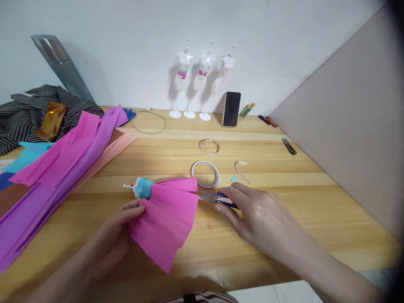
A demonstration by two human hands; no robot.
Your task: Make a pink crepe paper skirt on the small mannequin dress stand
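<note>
The left fingers (134, 212) pinch the side of a pink paper skirt (172, 214), and the right fingers (232, 194) grip the handles of a pair of snips (217, 198), blade tips at the skirt's hem; whether they touch it cannot be told. The skirt is crinkled, flared and split lengthwise near its upper edge, its hem uneven. It hangs from a small dress form (144, 188) with a turquoise bodice and a white beaded top, held sideways over the front of the desk (299, 185).

Beyond the snips, one shallow ring (208, 153) encloses small beads (208, 144), too tiny to count. One bottle (65, 69) leans at the back left, its contents hidden. Three white stands (181, 80) line the wall, two with pink bands. There is one tape roll (217, 177), just beside the skirt, and one phone (231, 109).
</note>
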